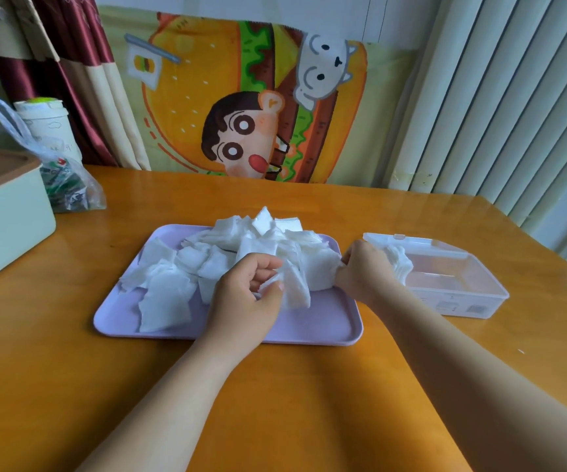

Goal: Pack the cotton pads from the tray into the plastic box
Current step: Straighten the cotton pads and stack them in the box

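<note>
- Far left of the table (309, 396): a cream box with a brown lid (6, 212) is sitting at the edge. A knotted plastic bag (70, 189) is lying just behind it, and a white cup with a green top (45, 124) is standing behind that. None of these belongs to the task.
- Centre: the lilac tray (309, 323) is lying flat. The cotton pads (207, 257) are heaped loosely across its left and far parts. Its near right part is showing bare.
- Left hand (248, 298): it is working at the near side of the heap. Its fingers (270, 265) are curling inward and pinching a few pads off the heap.
- Right hand (363, 267): it is hovering over the gap between tray and box. Its fingers are clenching round a small stack of pads (402, 264). The stack is sticking out on the box side of the fist, over the box's left end. I cannot tell whether the stack is touching the box floor.
- Right: the clear plastic box (472, 294) is standing just beside the tray, with its hinged lid (418, 242) folded back. Apart from that stack, the inside is looking empty.
- Progress, as I am judging it: packing is only beginning. Nearly all of the pads are waiting on the tray. The box is holding at most the one stack. What is remaining is gathering the heap into stacks, loading them and closing the lid.
</note>
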A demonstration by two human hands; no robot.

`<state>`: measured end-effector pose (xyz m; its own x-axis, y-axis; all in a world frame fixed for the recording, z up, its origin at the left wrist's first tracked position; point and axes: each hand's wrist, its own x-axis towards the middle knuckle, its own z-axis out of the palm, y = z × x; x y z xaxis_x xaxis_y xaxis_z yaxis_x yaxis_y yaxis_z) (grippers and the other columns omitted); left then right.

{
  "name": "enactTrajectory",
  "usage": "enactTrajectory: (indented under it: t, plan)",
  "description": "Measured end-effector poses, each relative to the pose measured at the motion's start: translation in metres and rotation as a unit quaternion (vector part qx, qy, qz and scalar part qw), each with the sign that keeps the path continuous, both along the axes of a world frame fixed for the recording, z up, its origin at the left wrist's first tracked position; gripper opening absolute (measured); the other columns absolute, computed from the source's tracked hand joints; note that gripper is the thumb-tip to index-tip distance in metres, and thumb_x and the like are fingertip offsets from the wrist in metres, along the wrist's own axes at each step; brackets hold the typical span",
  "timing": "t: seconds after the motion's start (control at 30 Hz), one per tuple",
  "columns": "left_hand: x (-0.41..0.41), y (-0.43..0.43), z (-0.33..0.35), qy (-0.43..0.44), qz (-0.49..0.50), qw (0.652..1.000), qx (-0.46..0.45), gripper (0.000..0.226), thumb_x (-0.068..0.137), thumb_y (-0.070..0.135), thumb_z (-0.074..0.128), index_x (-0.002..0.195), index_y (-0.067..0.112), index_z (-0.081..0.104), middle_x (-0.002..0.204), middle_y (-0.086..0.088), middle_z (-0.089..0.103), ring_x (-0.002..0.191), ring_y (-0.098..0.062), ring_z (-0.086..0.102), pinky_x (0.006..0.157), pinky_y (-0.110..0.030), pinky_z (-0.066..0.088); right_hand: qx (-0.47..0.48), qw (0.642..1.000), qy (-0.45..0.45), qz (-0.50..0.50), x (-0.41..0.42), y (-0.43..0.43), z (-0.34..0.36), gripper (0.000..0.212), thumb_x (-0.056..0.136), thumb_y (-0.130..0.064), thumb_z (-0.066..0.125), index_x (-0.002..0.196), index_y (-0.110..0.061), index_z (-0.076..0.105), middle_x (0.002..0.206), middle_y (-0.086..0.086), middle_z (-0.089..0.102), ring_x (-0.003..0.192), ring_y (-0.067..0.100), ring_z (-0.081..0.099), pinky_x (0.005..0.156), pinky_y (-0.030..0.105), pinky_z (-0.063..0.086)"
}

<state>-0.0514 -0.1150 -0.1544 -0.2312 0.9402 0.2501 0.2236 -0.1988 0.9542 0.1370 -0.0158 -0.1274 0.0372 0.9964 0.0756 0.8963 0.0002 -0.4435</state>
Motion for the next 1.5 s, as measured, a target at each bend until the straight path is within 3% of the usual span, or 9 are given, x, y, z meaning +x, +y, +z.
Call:
enactTrajectory:
  t: [0.23, 0.37, 0.47, 0.7, 0.87, 1.07, 1.23, 1.4, 1.5]
  plan:
    - [-0.004, -0.001, 0.004, 0.001, 0.016, 1.0, -0.004, 0.035, 0.093, 0.004, 0.067, 0.111, 0.034, 0.071, 0.103, 0.015, 0.069, 0.095, 0.004, 0.063, 0.075, -0.008, 0.049, 0.158, 0.97, 0.183, 0.007, 0.013, -0.045, 0.029, 0.005, 0.088, -0.012, 0.064, 0.09, -0.013, 0.06, 0.084, 0.0, 0.066, 0.072, 0.016, 0.059, 0.057, 0.03, 0.04]
    - [-0.002, -0.001, 0.006, -0.009, 0.009, 1.0, -0.025, 0.039, 0.095, 0.008, 0.063, 0.112, 0.042, 0.069, 0.108, 0.019, 0.067, 0.094, -0.002, 0.066, 0.074, -0.02, 0.056, 0.04, 0.9, 0.433, 0.02, 0.015, -0.062, 0.025, 0.026, 0.09, 0.005, 0.068, 0.105, -0.016, 0.061, 0.09, 0.009, 0.079, 0.08, 0.024, 0.08, 0.076, 0.046, 0.066]
    - [0.0, -0.002, 0.007, -0.039, -0.007, 0.999, -0.03, 0.036, 0.098, 0.006, 0.063, 0.118, 0.036, 0.069, 0.113, 0.013, 0.064, 0.076, -0.019, 0.067, 0.058, -0.016, 0.053, -0.064, 0.832, 0.549, 0.047, 0.013, -0.066, 0.005, 0.053, 0.088, 0.013, 0.074, 0.13, -0.014, 0.057, 0.094, 0.011, 0.082, 0.09, 0.037, 0.08, 0.088, 0.053, 0.064]
    - [0.0, 0.0, 0.006, -0.09, -0.05, 0.991, -0.08, 0.03, 0.095, 0.003, 0.069, 0.11, 0.029, 0.074, 0.102, -0.001, 0.078, 0.069, -0.021, 0.069, 0.072, -0.025, 0.058, -0.082, 0.82, 0.557, 0.098, 0.018, -0.069, -0.016, 0.027, 0.091, 0.012, 0.069, 0.113, -0.002, 0.077, 0.101, 0.023, 0.079, 0.09, 0.033, 0.078, 0.084, 0.04, 0.063]
    - [0.0, 0.003, 0.004, -0.1, -0.079, 0.986, -0.104, 0.011, 0.098, 0.007, 0.068, 0.106, 0.014, 0.072, 0.097, -0.009, 0.078, 0.072, -0.028, 0.069, 0.077, -0.047, 0.058, -0.098, 0.805, 0.571, 0.131, 0.018, -0.072, -0.018, 0.02, 0.104, -0.013, 0.063, 0.111, -0.004, 0.079, 0.107, 0.016, 0.08, 0.097, 0.032, 0.079, 0.086, 0.041, 0.064]
    - [0.003, 0.001, 0.011, -0.145, -0.076, 0.982, -0.097, 0.012, 0.104, 0.005, 0.055, 0.114, 0.007, 0.062, 0.097, -0.004, 0.081, 0.088, -0.023, 0.08, 0.071, -0.044, 0.063, -0.002, 0.848, 0.524, 0.075, 0.023, -0.069, -0.028, 0.02, 0.105, -0.024, 0.065, 0.111, -0.012, 0.08, 0.102, 0.007, 0.082, 0.089, 0.023, 0.079, 0.089, 0.05, 0.064]
    - [0.003, -0.001, 0.008, -0.1, -0.101, 0.986, -0.087, 0.021, 0.095, 0.002, 0.07, 0.114, 0.011, 0.065, 0.1, -0.007, 0.079, 0.095, -0.026, 0.078, 0.075, -0.041, 0.062, -0.034, 0.804, 0.582, 0.115, 0.024, -0.072, -0.022, 0.023, 0.105, -0.018, 0.062, 0.109, -0.002, 0.078, 0.092, 0.011, 0.078, 0.082, 0.027, 0.072, 0.064, 0.035, 0.06]
    - [0.002, -0.002, 0.008, -0.065, -0.133, 0.985, -0.089, 0.021, 0.09, 0.015, 0.08, 0.103, 0.007, 0.066, 0.09, -0.011, 0.076, 0.065, -0.027, 0.06, 0.06, -0.03, 0.053, -0.096, 0.777, 0.578, 0.231, 0.019, -0.077, -0.025, 0.03, 0.109, -0.017, 0.052, 0.121, 0.001, 0.074, 0.118, 0.019, 0.078, 0.114, 0.034, 0.074, 0.097, 0.044, 0.061]
    - [0.004, -0.003, 0.009, -0.126, -0.172, 0.974, -0.081, 0.031, 0.083, 0.017, 0.075, 0.107, 0.0, 0.064, 0.098, -0.01, 0.074, 0.084, -0.022, 0.069, 0.064, -0.035, 0.057, -0.092, 0.768, 0.598, 0.209, 0.017, -0.076, -0.027, 0.03, 0.11, -0.016, 0.051, 0.122, -0.001, 0.074, 0.119, 0.016, 0.078, 0.114, 0.031, 0.075, 0.095, 0.04, 0.062]
